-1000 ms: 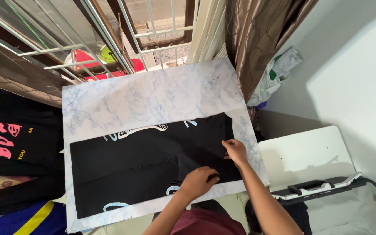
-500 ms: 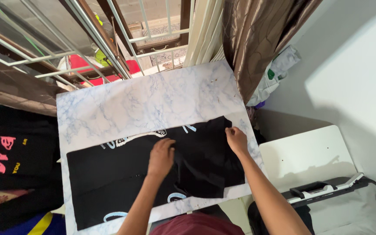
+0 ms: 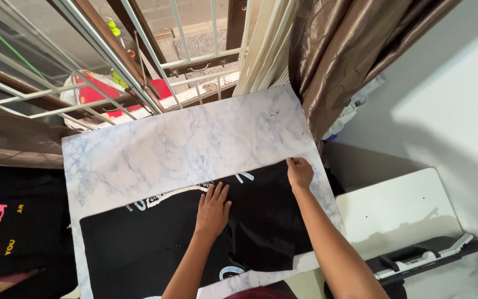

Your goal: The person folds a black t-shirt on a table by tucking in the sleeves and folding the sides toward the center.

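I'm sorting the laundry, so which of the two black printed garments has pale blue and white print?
The black garment on the marble-patterned table, under both hands; the one at far left has pink print.

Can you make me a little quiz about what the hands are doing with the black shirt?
1. True or false: the left hand lies flat, palm down, on the black shirt.
2. Which part of the shirt does the right hand touch? A) its far right corner B) its middle C) nothing
3. Fill in: the shirt lies on a ____-patterned table.

Key: 1 true; 2 A; 3 marble.
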